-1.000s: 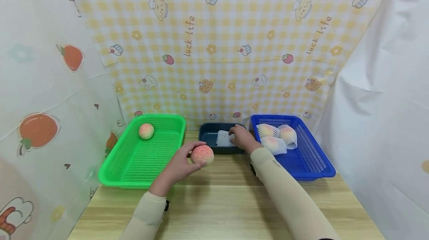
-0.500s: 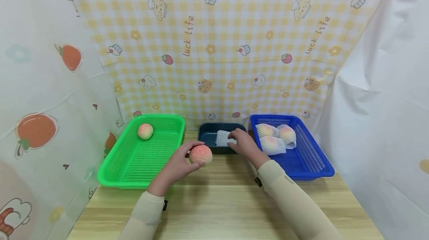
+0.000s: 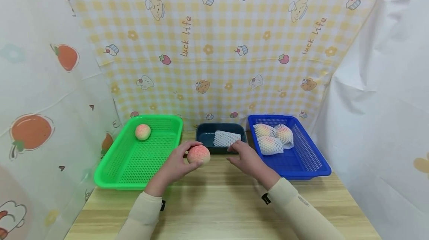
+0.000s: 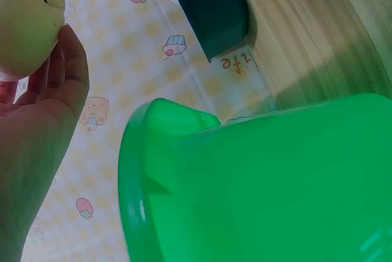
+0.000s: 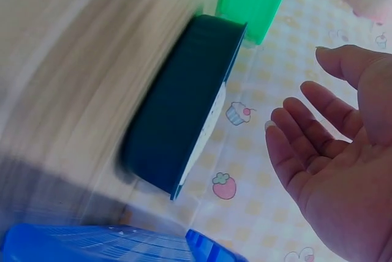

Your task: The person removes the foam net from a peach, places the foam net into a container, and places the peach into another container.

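Observation:
My left hand (image 3: 175, 162) grips a pink-and-cream peach (image 3: 199, 155) above the table, thumb below and fingers over its far side. The left wrist view shows the fruit's pale underside (image 4: 27, 29) with a small dark hole. Empty, my right hand (image 3: 249, 161) hovers at the front of a dark teal tray (image 3: 206, 136), its fingers spread and slightly bent in the right wrist view. Inside that tray lies white foam netting (image 3: 227, 138). A bare peach (image 3: 142, 132) sits at the back left of the green basket (image 3: 147, 158).
On the right, a blue basket (image 3: 295, 163) holds three net-wrapped peaches (image 3: 270, 145). Both baskets and the tray stand on a wood-grain table (image 3: 214, 210). A checked cloth (image 3: 214, 65) hangs behind them.
My right hand has left the netting and drawn back from the tray toward me, while the netting stays inside. The left hand keeps hold of its peach nearly in place.

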The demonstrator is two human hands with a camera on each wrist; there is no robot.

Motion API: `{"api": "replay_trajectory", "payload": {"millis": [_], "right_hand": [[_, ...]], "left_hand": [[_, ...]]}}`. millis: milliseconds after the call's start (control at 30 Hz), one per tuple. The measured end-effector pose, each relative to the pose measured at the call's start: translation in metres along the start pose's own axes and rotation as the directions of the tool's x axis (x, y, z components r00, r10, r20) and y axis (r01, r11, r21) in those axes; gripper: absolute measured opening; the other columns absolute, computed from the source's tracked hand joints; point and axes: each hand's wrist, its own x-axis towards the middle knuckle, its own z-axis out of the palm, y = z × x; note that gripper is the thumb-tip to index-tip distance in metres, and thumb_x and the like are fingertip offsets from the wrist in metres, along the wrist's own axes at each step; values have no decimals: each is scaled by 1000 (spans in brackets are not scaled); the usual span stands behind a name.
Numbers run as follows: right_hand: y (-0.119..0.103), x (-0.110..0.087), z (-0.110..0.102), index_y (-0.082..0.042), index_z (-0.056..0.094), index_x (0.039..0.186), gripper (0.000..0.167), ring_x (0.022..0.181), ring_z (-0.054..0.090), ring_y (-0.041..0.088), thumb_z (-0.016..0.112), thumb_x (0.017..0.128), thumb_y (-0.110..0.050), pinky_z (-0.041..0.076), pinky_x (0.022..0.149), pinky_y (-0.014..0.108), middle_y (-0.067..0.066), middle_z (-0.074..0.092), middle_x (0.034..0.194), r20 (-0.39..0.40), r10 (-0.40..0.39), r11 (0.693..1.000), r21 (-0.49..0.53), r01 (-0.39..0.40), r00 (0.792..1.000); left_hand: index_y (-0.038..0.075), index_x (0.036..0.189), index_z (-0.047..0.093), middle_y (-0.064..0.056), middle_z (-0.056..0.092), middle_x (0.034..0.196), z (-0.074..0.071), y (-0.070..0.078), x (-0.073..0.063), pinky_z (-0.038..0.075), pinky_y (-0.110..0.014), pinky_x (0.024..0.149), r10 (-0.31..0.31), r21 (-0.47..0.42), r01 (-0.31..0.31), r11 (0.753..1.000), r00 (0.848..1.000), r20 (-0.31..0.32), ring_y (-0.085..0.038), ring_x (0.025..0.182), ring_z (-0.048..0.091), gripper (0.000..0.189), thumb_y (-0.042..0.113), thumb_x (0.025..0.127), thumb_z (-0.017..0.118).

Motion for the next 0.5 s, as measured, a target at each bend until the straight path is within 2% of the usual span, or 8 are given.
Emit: {"api": "replay_trajectory", "payload": {"millis": [267, 500], "right_hand": [[-5, -24, 4, -12, 74, 123, 24, 109, 69, 19, 83, 102, -20, 62, 93, 43, 1, 68, 118, 18, -34, 998, -46, 35, 999], [-7, -34, 9, -14, 74, 118, 20, 106, 67, 17, 84, 101, -19, 61, 91, 42, -3, 66, 113, 15, -66, 997, -35, 67, 998]], "left_hand": [[17, 146, 66, 1, 66, 140, 0, -2, 0, 61, -44, 97, -2, -11, 2, 1000, 1000, 26, -22, 123, 65, 57, 23, 95, 89], [16, 144, 65, -2, 67, 139, -3, 1, -1, 61, -44, 97, 3, -12, -3, 1000, 999, 48, -24, 121, 65, 56, 21, 94, 90]]}}
